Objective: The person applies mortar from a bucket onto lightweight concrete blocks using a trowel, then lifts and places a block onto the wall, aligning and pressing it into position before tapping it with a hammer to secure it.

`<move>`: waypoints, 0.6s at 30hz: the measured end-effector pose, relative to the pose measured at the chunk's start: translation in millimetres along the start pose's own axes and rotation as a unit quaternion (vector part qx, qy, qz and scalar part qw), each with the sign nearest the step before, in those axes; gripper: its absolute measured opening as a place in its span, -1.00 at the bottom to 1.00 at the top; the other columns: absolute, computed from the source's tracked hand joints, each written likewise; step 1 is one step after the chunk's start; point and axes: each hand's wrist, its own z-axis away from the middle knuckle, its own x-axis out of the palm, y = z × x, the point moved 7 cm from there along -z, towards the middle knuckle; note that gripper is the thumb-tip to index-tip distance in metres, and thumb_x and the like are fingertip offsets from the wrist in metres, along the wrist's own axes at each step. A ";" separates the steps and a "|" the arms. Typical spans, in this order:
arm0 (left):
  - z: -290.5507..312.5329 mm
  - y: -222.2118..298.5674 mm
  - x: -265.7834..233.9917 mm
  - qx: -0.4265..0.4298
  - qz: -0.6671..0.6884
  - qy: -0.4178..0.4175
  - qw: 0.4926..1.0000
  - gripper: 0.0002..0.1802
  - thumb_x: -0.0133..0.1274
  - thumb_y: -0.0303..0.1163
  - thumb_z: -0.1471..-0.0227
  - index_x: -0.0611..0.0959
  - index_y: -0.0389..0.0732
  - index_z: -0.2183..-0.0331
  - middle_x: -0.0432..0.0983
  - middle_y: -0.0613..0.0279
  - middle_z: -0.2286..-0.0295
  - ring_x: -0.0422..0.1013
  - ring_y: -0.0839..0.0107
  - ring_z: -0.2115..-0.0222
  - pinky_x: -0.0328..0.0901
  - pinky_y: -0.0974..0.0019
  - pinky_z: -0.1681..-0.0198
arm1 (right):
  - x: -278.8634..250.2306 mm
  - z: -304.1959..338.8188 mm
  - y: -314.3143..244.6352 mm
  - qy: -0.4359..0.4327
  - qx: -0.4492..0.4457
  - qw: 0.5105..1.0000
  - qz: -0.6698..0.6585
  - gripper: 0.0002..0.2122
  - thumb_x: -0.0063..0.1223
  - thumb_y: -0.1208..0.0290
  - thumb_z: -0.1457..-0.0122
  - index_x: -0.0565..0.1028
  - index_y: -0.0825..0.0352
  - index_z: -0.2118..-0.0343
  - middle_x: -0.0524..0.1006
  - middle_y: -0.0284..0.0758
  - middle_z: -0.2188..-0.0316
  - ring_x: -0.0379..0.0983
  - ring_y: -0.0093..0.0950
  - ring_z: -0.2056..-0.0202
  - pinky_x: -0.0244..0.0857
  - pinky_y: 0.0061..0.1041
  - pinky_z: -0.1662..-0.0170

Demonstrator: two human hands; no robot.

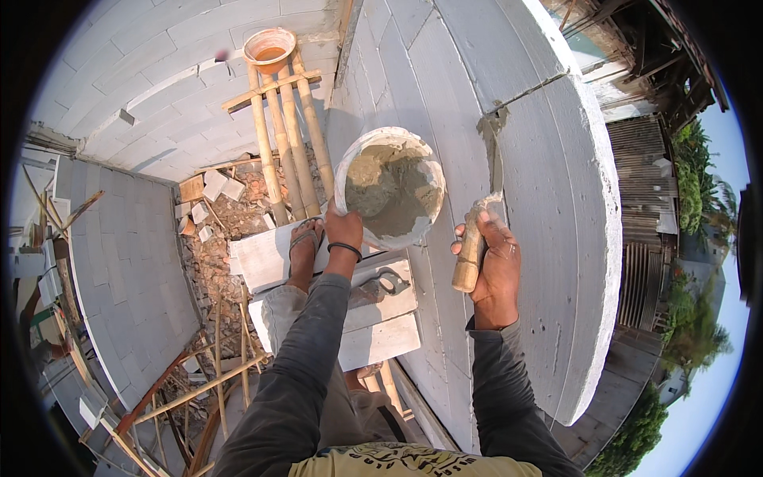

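Head camera: my left fingers (346, 226) curl tight over the near rim of the bucket (389, 133), probably steadying the mortar (389, 191) close to the wall (548, 270). My right hand (499, 274) is closed round the handle of the trowel (467, 266), its far end by a smeared joint, likely for reach. Rightward, bare wall leaves room up to its rough edge (610, 199); leftward, my pale footboard (258, 258) ends above rubble (222, 262).
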 end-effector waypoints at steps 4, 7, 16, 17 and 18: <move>0.2 -0.2 -2.1 -0.016 -0.011 0.001 1.000 -0.48 0.04 -0.58 0.22 0.57 -0.31 0.08 0.60 -0.07 0.27 0.53 0.08 0.20 0.34 0.21 0.08 | 25.7 1.8 -15.8 0.008 0.016 0.990 -0.139 -0.82 0.00 0.42 -0.26 0.37 0.42 0.20 0.46 -0.14 0.45 0.42 -0.35 0.54 0.41 -0.45 0.51; -0.8 -5.1 -5.6 -0.019 -0.010 0.014 1.000 -0.43 0.05 -0.56 0.21 0.55 -0.26 0.03 0.60 -0.09 0.25 0.52 0.03 0.17 0.34 0.17 0.06 | 32.4 3.5 -30.1 -0.007 0.034 0.980 -0.195 -0.82 -0.07 0.43 -0.29 0.32 0.44 0.17 0.41 -0.12 0.36 0.41 -0.32 0.37 0.43 -0.43 0.46; 23.7 37.1 -12.0 -0.043 -0.095 0.002 0.995 -0.40 0.07 -0.55 0.19 0.54 -0.21 -0.01 0.58 -0.13 0.21 0.51 0.01 0.14 0.35 0.15 0.06 | 17.9 35.4 -46.8 -0.022 0.038 0.981 -0.190 -0.80 -0.08 0.44 -0.29 0.31 0.46 0.13 0.40 -0.11 0.30 0.41 -0.33 0.30 0.44 -0.46 0.44; 23.5 34.5 -13.1 -0.035 -0.083 0.003 0.996 -0.40 0.07 -0.56 0.20 0.54 -0.21 -0.01 0.58 -0.13 0.21 0.51 0.01 0.14 0.35 0.15 0.06 | 12.5 45.0 -47.8 -0.030 0.027 0.982 -0.183 -0.78 -0.08 0.44 -0.29 0.32 0.47 0.10 0.40 -0.11 0.30 0.41 -0.34 0.30 0.44 -0.47 0.45; 22.6 33.5 -13.0 -0.026 -0.068 0.000 0.997 -0.40 0.07 -0.56 0.20 0.54 -0.21 -0.01 0.58 -0.12 0.21 0.51 0.01 0.14 0.35 0.15 0.06 | 7.6 58.7 -50.9 -0.036 0.012 0.984 -0.174 -0.76 -0.07 0.44 -0.29 0.32 0.49 0.08 0.40 -0.11 0.29 0.41 -0.35 0.30 0.44 -0.48 0.45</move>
